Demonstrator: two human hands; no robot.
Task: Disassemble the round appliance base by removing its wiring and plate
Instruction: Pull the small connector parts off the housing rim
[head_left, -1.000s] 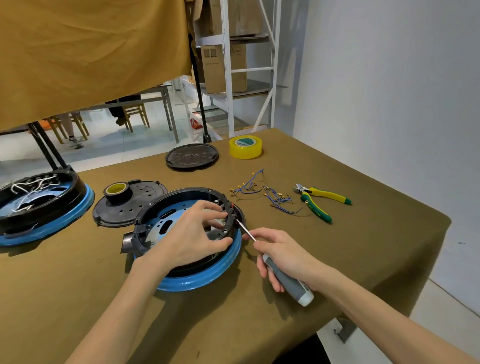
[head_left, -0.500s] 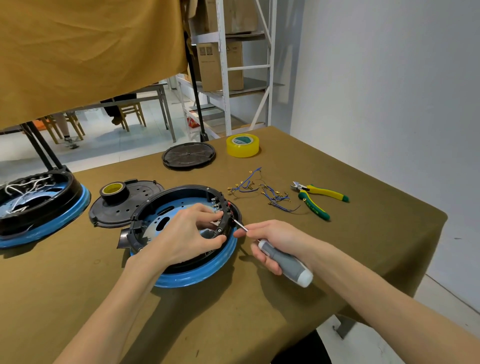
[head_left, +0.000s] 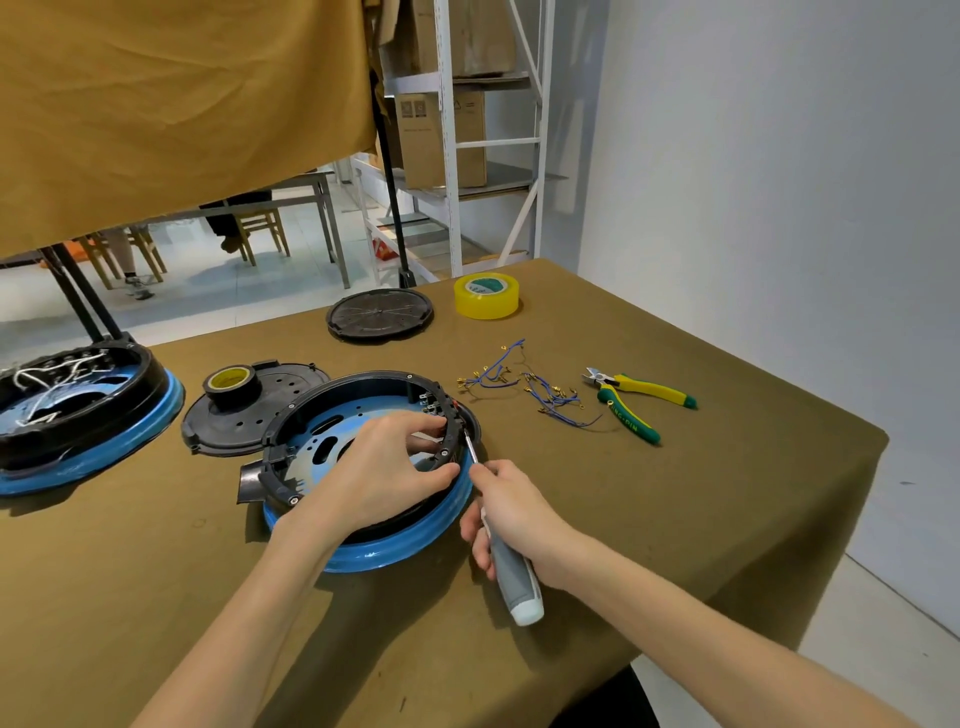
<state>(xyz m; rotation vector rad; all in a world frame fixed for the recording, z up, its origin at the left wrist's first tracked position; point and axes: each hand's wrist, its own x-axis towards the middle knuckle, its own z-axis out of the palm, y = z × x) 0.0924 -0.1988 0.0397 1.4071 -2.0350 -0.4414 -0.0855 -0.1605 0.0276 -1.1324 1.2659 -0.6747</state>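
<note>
The round appliance base (head_left: 363, 545), black inside with a blue outer rim, sits near the middle of the cloth-covered table (head_left: 727, 493), directly in front of the person. The left hand (head_left: 384, 473) rests over its right side, fingers curled onto the black inner ring (head_left: 451, 436), thumb on the outside, steadying it. The right hand (head_left: 514, 512) grips a grey-handled screwdriver (head_left: 511, 577) whose thin shaft meets the ring at the base's right edge, just beside the left fingertips. A loose bundle of blue wires (head_left: 519, 387) already lies well apart on the cloth, near the yellow-green cutters (head_left: 631, 405), so the wiring looks largely removed. The step in hand appears to be working a fastener or terminal on the ring. The next move probably calls for keeping the tip seated and turning or prying while the left hand stops the base from rotating; whether the tip sits in a screw head cannot be told.
</note>
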